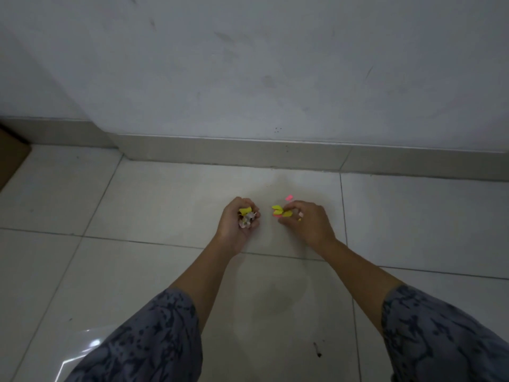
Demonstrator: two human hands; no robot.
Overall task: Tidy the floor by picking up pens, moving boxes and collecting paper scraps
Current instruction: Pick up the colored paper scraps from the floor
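Crouching near the floor's far edge, left hand cups crumpled scraps; right hand pinches yellow scraps.

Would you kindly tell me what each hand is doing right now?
Left hand: cupped, holding a bunch of paper scraps.
Right hand: fingers pinching yellow scraps on the floor.
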